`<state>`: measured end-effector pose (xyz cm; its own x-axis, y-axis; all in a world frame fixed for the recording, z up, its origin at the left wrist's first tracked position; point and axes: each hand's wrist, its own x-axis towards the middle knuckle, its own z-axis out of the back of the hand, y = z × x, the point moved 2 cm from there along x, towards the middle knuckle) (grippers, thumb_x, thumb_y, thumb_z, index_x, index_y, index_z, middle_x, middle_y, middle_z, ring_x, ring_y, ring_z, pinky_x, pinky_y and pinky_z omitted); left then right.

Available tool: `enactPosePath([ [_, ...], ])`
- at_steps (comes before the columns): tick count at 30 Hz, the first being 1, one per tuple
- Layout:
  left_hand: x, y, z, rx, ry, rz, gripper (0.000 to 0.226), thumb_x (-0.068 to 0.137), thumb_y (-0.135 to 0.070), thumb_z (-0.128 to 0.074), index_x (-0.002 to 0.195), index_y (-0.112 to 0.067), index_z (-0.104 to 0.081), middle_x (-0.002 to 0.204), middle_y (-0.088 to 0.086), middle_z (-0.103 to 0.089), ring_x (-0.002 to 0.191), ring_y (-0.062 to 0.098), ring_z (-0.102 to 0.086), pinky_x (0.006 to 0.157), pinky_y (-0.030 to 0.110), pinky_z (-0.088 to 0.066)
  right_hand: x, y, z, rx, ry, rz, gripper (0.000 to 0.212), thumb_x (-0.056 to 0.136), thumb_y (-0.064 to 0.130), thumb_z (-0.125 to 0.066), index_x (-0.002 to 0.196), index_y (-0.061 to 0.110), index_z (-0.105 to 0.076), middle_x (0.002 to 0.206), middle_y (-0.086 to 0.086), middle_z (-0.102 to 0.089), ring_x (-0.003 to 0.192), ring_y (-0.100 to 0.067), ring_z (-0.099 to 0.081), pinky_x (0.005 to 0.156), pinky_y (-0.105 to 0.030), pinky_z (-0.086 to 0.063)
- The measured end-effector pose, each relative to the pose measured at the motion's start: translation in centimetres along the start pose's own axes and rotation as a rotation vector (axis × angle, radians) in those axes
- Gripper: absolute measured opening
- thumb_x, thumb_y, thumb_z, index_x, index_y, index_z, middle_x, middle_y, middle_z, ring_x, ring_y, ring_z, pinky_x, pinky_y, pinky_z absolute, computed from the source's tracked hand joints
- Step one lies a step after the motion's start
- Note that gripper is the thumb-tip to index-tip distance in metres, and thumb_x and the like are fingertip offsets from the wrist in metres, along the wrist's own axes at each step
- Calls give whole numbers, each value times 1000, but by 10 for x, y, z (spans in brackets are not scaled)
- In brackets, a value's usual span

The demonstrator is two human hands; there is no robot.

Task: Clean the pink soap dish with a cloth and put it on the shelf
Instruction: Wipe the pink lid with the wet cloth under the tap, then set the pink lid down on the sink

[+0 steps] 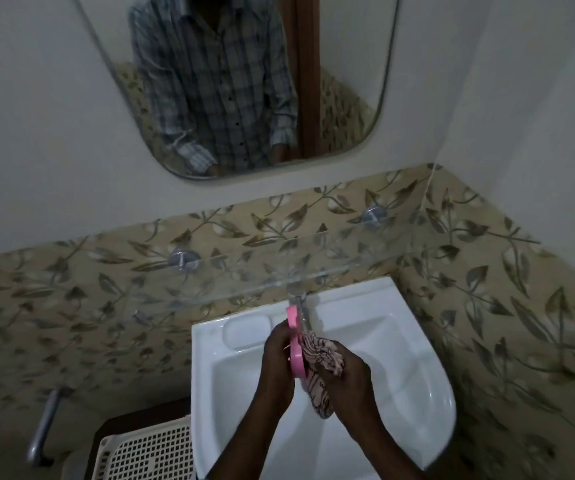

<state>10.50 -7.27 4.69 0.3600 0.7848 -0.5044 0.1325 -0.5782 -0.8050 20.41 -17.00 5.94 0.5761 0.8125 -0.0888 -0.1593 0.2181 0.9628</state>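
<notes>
My left hand (276,362) holds the pink soap dish (294,344) on edge over the white sink (417,393). My right hand (350,379) grips a bunched pink patterned cloth (319,358) and presses it against the dish's right face. A clear glass shelf (262,271) runs along the tiled wall just above the sink, held by two round metal brackets (184,259). The far side of the dish is hidden by the cloth.
A chrome tap (301,310) stands behind the dish under the shelf. A white lattice basket (147,455) sits to the left of the sink, near a metal handle (41,431). A mirror (230,81) hangs on the wall above.
</notes>
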Motion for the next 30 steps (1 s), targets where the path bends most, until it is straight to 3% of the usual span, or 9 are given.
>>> enactPosePath([
  [3,6,-4,-33,403,113,-174,67,69,-48,-68,131,-23,-61,116,1,-70,107,21,-68,85,33,-57,14,-12,19,155,-59,-105,16,84,20,-68,93,33,-72,85,12,-77,77,-2,-73,68,-21,-58],
  [6,28,-16,-69,751,179,-327,84,66,-43,-84,139,-32,-45,128,-12,-60,113,6,-62,93,31,-57,42,-32,48,324,-216,-223,15,82,15,-71,90,27,-75,87,1,-79,74,-14,-75,62,-29,-58],
  [11,106,-9,-113,1380,247,-446,107,70,-15,-84,156,-5,-21,148,17,-47,136,35,-45,110,38,-40,86,-87,98,427,-479,-433,41,84,-7,-68,125,-1,-60,124,-21,-64,101,-30,-63,88,-44,-54],
  [13,121,2,-114,1591,276,-408,108,77,-14,-78,159,-5,-9,153,20,-41,138,38,-40,113,37,-35,79,-91,109,439,-495,-424,44,84,-8,-67,127,-6,-56,123,-19,-61,100,-27,-60,82,-35,-52],
  [15,131,9,-107,1746,310,-421,104,79,-17,-74,160,-6,-10,157,17,-36,139,36,-39,116,35,-30,70,-95,114,496,-501,-390,46,84,-11,-66,128,-7,-55,120,-16,-60,99,-25,-58,81,-32,-48],
  [16,156,41,-115,1717,320,-365,102,79,-18,-74,159,-6,-12,159,16,-34,141,35,-38,117,34,-27,87,-125,132,480,-477,-420,46,83,-13,-65,128,-7,-55,119,-16,-60,101,-27,-59,83,-35,-48],
  [22,174,51,-104,1738,267,-505,104,73,-19,-74,158,-3,-16,163,16,-27,148,35,-26,121,43,-19,84,-139,141,528,-439,-445,44,82,-17,-62,125,-9,-57,122,-25,-62,108,-40,-62,93,-59,-50],
  [27,170,58,-98,1690,249,-592,109,73,-22,-74,159,-1,-10,166,20,-11,155,37,-6,125,53,-11,87,-148,135,583,-373,-478,47,82,-12,-66,127,-6,-56,121,-26,-63,106,-41,-64,88,-50,-52],
  [30,144,51,-104,1450,187,-801,92,77,-19,-69,155,2,-25,161,26,-25,151,42,-19,122,50,-24,91,-141,130,659,-297,-483,44,86,-10,-61,130,-7,-54,119,-22,-62,102,-36,-63,83,-41,-50],
])
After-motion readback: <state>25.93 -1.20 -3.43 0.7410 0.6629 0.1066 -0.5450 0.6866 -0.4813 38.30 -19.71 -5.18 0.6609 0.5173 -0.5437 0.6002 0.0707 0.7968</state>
